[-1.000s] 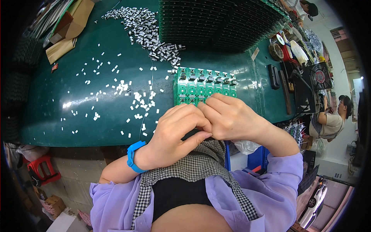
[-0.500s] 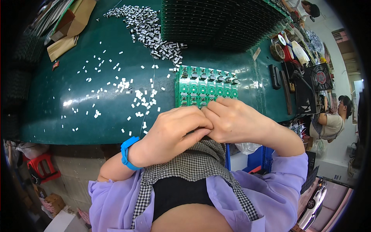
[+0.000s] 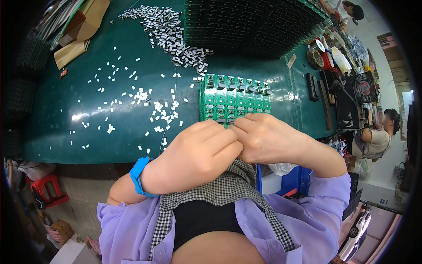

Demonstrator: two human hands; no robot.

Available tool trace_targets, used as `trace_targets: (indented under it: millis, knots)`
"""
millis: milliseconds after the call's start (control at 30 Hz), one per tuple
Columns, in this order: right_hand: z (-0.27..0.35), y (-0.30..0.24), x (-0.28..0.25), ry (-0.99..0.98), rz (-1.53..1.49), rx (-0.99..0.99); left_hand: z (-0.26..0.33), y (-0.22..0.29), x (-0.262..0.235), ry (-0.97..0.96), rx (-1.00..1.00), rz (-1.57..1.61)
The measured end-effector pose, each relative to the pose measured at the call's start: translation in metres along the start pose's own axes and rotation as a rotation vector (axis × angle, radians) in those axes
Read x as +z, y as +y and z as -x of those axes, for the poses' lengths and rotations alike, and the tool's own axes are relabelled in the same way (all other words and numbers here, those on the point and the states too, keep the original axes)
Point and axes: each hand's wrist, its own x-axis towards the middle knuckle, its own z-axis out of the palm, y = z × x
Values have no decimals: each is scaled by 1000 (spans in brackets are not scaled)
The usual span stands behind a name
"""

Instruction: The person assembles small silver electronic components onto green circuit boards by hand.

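A stack of green circuit board panels (image 3: 237,100) lies at the table's front edge, its top panel lined with rows of small dark and silver parts. Over its near edge my two hands meet. My left hand (image 3: 202,147), with a blue band on its wrist, is closed, fingertips tucked against the right hand's. My right hand (image 3: 259,137) is also closed, fingers bent down at the panel's near rows. Whatever the fingertips pinch is hidden beneath them. Small white-topped pieces (image 3: 165,115) lie scattered on the table left of the panels.
A dense heap of the same small pieces (image 3: 169,37) spreads at the back. Behind the panels rises a tall block of stacked boards (image 3: 250,26). Cardboard (image 3: 83,28) lies far left. A small fan (image 3: 365,88) and tools stand right; a co-worker (image 3: 376,136) sits beyond.
My left hand has rolled over, its back now turned more upward and its thumb out of sight. The right hand stays nearly in place. The scattered pieces look unchanged.
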Motion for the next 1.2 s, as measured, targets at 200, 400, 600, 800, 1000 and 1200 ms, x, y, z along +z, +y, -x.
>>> trace_targets:
  millis: [200, 400, 600, 800, 1000, 1200]
  knots:
    - [1, 1, 2, 22, -53, 35, -1, 5, 1, 15, 76, -159]
    - [2, 2, -2, 12, -24, 50, -1, 8, 4, 75, 67, -193]
    - [2, 1, 0, 72, 38, 75, 0, 5, 9, 161, 92, -182]
    - [2, 1, -3, 63, 42, 70, -1, 3, 8, 170, 19, -66]
    - [1, 2, 3, 198, 139, 38, -3, 3, 5, 179, -219, 261]
    - [-1, 3, 2, 213, 217, 36, -4, 3, 4, 137, -230, 318]
